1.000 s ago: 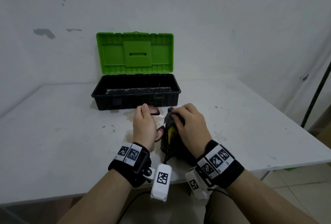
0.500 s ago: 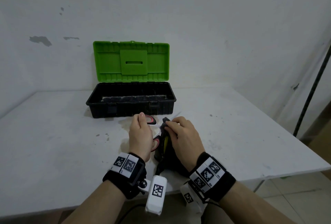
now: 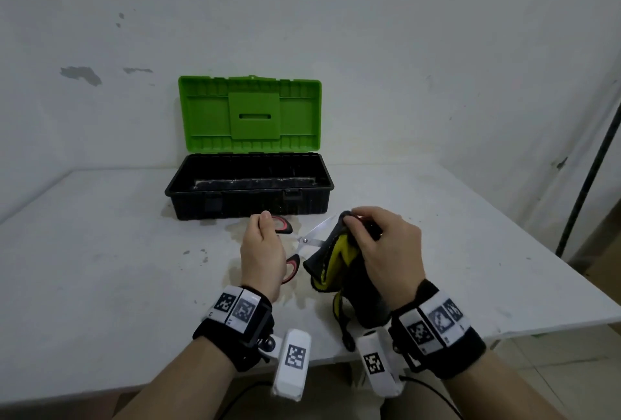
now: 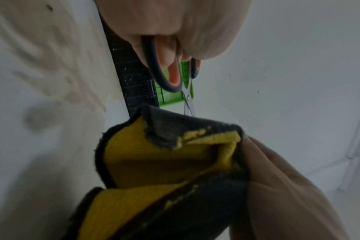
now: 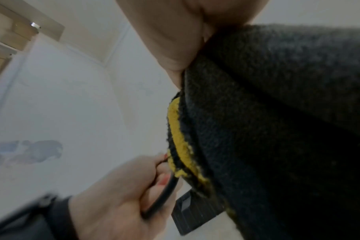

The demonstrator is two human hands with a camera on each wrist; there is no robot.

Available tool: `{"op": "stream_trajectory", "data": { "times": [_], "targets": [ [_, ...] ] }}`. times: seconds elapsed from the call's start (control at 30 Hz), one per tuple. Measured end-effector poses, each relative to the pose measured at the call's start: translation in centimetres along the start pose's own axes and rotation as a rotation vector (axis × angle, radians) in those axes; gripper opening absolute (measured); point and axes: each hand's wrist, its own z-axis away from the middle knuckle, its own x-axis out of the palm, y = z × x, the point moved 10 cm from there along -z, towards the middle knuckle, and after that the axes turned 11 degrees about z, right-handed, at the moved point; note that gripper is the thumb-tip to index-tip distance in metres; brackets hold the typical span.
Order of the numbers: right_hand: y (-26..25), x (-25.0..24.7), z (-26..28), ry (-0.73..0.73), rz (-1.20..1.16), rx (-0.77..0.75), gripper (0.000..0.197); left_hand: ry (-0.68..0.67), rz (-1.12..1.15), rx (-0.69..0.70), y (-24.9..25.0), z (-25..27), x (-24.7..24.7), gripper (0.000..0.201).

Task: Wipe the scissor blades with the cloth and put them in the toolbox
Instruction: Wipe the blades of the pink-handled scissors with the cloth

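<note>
My left hand (image 3: 263, 253) grips the black-and-red handles of the scissors (image 3: 311, 239), fingers through the loops (image 4: 164, 73). The blades are spread apart and point right. My right hand (image 3: 379, 248) grips a dark grey and yellow cloth (image 3: 339, 263) bunched around the lower blade; the upper blade stays bare. The cloth (image 4: 170, 162) fills the left wrist view, and the cloth (image 5: 277, 129) hides the blades in the right wrist view. Behind my hands stands the black toolbox (image 3: 250, 203) with its green lid (image 3: 250, 114) raised.
The white table (image 3: 100, 268) carries stains near my hands, and its front edge runs under my wrists. A white wall rises behind the toolbox. A dark pole (image 3: 584, 184) stands off the table's right side.
The scissor blades have spread apart and more bare metal shows. My right hand with the cloth has slid along the blade, away from the handles.
</note>
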Motion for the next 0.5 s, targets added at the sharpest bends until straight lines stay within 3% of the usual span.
{"op": "stream_trajectory", "data": {
  "times": [0.13, 0.33, 0.5],
  "targets": [
    [-1.4, 2.4, 0.9, 0.007, 0.004, -0.114, 0.004, -0.032, 0.028, 0.001, -0.1, 0.9, 1.7, 0.040],
    [-1.9, 4.9, 2.0, -0.086, 0.106, -0.186, 0.033, 0.000, 0.058, -0.035, -0.4, 0.5, 1.3, 0.041],
    [-0.7, 5.0, 0.9, -0.076, 0.091, -0.173, 0.022, -0.011, 0.043, 0.001, -0.2, 0.4, 1.2, 0.040]
  ]
}}
